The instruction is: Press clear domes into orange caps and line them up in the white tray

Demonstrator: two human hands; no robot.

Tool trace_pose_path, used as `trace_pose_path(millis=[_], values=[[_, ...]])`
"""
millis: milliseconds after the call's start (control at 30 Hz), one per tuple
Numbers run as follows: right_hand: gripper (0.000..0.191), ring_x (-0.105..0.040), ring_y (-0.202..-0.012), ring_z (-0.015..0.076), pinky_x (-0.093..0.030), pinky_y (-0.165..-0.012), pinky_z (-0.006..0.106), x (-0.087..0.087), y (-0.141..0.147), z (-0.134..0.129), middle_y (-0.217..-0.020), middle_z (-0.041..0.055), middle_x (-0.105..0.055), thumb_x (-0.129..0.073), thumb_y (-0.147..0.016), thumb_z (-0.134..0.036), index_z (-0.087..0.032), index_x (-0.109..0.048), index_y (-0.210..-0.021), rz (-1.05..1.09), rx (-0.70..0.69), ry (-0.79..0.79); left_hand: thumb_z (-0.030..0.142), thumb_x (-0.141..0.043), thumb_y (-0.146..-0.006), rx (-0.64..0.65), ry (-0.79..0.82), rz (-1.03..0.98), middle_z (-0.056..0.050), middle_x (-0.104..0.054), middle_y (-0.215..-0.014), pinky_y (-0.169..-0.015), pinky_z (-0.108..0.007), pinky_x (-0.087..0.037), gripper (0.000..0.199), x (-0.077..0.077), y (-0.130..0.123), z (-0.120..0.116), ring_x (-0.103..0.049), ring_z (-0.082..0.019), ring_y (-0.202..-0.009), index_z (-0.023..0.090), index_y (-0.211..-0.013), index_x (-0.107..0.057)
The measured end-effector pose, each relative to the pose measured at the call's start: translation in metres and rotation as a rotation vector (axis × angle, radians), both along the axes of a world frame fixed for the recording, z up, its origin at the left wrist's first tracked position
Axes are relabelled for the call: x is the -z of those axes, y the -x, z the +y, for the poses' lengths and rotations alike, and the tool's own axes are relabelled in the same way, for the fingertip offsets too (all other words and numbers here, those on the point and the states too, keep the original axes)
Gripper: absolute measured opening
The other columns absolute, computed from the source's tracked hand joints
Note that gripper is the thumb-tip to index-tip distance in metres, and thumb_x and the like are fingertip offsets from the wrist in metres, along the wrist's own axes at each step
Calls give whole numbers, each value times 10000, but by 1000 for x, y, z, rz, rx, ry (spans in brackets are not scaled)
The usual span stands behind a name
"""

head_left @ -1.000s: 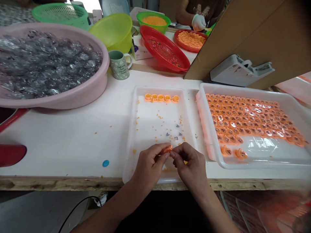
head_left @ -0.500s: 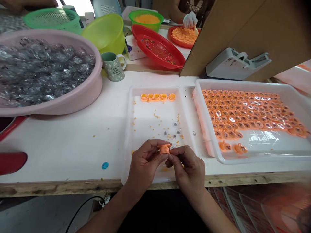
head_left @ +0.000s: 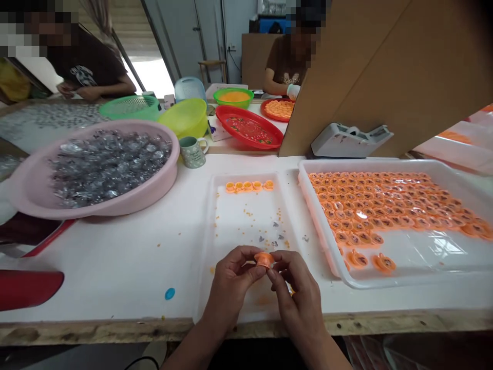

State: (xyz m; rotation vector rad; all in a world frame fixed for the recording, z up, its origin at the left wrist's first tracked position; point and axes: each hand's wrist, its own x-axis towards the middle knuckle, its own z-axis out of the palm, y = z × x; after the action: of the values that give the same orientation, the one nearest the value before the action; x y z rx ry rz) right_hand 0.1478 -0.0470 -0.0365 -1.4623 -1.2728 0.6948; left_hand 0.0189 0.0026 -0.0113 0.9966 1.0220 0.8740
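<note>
Between my two hands is a small orange toy teacup with a saucer (head_left: 264, 260), held above the near part of a shallow white tray (head_left: 211, 221). My left hand (head_left: 231, 277) pinches it from the left with thumb and fingers. From the other side, my right hand (head_left: 295, 280) has its thumb and fingertips against it. At the tray's far end stands a row of several orange cups (head_left: 248, 186) with yellow bits inside. Small clear discs with dark prints (head_left: 275, 243) and scattered yellow bits lie nearer my hands.
To the right, a larger white tray (head_left: 385, 282) holds many orange cups in rows. A pink basin (head_left: 154, 198) of clear plastic pieces, a mug (head_left: 192, 153) and a blue disc (head_left: 170, 293) are leftward. A cardboard panel (head_left: 358, 77) rises behind; two people sit across.
My view has tilted up, bringing the people across the table into sight. The orange cup stays between my hands, with its saucer side tipped more toward me.
</note>
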Motion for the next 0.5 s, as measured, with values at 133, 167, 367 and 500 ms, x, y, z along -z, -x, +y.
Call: trace_pose_path(millis=[133, 167, 367, 500], values=[[157, -629, -733, 165, -538, -659, 300, 2, 1, -2, -897, 26, -668, -582, -908, -300, -234, -604, -1049, 132, -77, 88, 217, -706, -767, -28, 8, -12, -16, -680, -833, -793, -287, -538, 121, 2, -2, -5, -649, -182, -825, 178, -875, -667], [147, -627, -723, 173, -535, -659, 311, 2, 3, -2, -877, 29, -668, -580, -905, -297, -232, -614, -1033, 121, -64, 79, 236, -708, -770, -34, 6, -11, -18, -681, -826, -782, -291, -538, 126, 2, -4, -6, -648, -186, -811, 177, -873, -665], [80, -593, -702, 186, -508, -658, 321, -13, 16, 18, -765, 37, -635, -560, -869, -250, -210, -629, -879, 79, 132, -81, 356, -753, -751, -170, -15, 58, 14, -723, -894, -821, -200, -513, 239, -5, -17, -1, -645, -152, -859, 221, -933, -676], [75, -617, -653, 138, -504, -609, 236, -19, -1, 46, -737, 3, -665, -640, -812, -264, -196, -646, -844, 278, 103, 43, 453, -780, -699, -195, 42, 80, 16, -733, -956, -861, -209, -537, 342, -1, -24, 22, -663, -169, -931, 253, -965, -698]])
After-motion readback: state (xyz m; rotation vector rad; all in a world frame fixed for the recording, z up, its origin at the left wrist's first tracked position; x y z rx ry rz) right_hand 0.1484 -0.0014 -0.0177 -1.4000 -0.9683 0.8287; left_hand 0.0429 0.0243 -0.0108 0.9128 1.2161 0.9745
